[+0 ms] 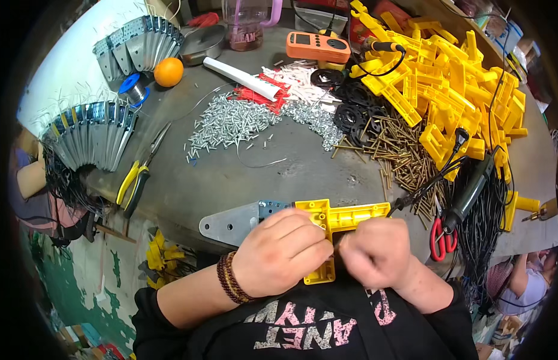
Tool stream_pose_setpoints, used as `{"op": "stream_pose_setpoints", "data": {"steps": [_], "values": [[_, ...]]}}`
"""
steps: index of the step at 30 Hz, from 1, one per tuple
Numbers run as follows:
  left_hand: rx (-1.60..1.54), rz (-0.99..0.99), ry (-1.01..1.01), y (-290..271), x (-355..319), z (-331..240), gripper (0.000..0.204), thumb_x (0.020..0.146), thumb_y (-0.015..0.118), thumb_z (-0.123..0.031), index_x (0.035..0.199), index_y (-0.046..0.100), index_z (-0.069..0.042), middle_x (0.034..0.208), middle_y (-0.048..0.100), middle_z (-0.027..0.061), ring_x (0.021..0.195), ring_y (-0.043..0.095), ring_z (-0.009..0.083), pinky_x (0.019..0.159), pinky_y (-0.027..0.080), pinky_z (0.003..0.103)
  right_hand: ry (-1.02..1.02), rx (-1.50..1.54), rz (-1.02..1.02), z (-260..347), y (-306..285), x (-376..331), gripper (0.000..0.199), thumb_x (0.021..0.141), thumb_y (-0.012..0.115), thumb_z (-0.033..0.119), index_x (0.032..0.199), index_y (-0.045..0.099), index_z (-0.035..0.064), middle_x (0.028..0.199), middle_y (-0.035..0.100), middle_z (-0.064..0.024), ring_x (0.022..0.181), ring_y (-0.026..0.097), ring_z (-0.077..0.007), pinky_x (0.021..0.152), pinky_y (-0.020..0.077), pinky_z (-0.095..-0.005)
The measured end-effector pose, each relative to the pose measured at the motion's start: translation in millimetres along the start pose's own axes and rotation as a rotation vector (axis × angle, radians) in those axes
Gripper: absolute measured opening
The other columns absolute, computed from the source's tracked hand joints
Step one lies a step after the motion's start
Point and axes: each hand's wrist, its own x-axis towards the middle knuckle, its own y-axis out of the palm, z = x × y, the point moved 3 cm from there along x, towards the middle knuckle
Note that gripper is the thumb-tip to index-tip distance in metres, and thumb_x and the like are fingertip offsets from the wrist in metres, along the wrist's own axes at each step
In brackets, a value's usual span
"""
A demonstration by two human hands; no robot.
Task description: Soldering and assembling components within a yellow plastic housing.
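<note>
Gray table (273,180), green-white floor (87,276) | left fingers (306,243) grasping yellow housing (313,209) | right fingers (358,261) clenched, hold unclear

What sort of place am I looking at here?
Most likely a small assembly workshop: the workbench holds heaped yellow plastic parts and a pile of screws, and the person's left hand is on a similar yellow piece.
</note>
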Motion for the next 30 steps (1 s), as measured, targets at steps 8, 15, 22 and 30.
{"op": "stream_pose_setpoints", "data": {"steps": [8, 15, 22, 30], "values": [[0.159, -0.206, -0.310, -21.5, 11.3, 0.0, 0.030, 0.071, 0.079, -0.016, 0.095, 0.065, -0.006, 0.104, 0.062, 0.0094, 0.099, 0.058, 0.0295, 0.100, 0.037, 0.052, 0.240, -0.178, 0.112, 10.0, 10.1, 19.3, 0.013, 0.082, 0.070, 0.020, 0.084, 0.064, 0.0089, 0.082, 0.056, -0.0064, 0.066, 0.062, -0.0266, 0.056, 0.0507, -0.0378], [0.196, -0.108, -0.252, -16.0, 23.5, -1.4, 0.017, 0.076, 0.076, -0.017, 0.092, 0.073, -0.012, 0.091, 0.069, 0.0036, 0.099, 0.063, 0.0234, 0.108, 0.028, 0.056, 0.191, 0.006, -0.038, -1.1, 6.6, 13.2, 0.010, 0.084, 0.071, 0.012, 0.086, 0.063, 0.0061, 0.083, 0.057, -0.0071, 0.065, 0.059, -0.0249, 0.057, 0.0487, -0.0339], [0.161, -0.274, -0.339, -15.3, 18.1, 4.2, 0.009, 0.079, 0.075, -0.017, 0.087, 0.075, -0.012, 0.083, 0.070, 0.0023, 0.095, 0.065, 0.0225, 0.109, 0.026, 0.058, 0.415, 0.877, -0.105, -18.7, -15.8, 6.4, 0.010, 0.078, 0.078, 0.000, 0.084, 0.069, -0.0010, 0.086, 0.066, -0.0067, 0.067, 0.054, -0.0076, 0.061, 0.0435, -0.0238], [0.145, -0.324, -0.340, -13.8, 14.3, 3.2, 0.009, 0.080, 0.073, -0.012, 0.089, 0.074, -0.011, 0.085, 0.070, 0.0025, 0.095, 0.064, 0.0231, 0.109, 0.026, 0.058, 0.439, 0.332, 0.094, -12.9, 0.6, 25.1, 0.015, 0.084, 0.076, 0.014, 0.093, 0.073, 0.0019, 0.074, 0.068, -0.0056, 0.061, 0.058, -0.0105, 0.058, 0.0472, -0.0256]]}}
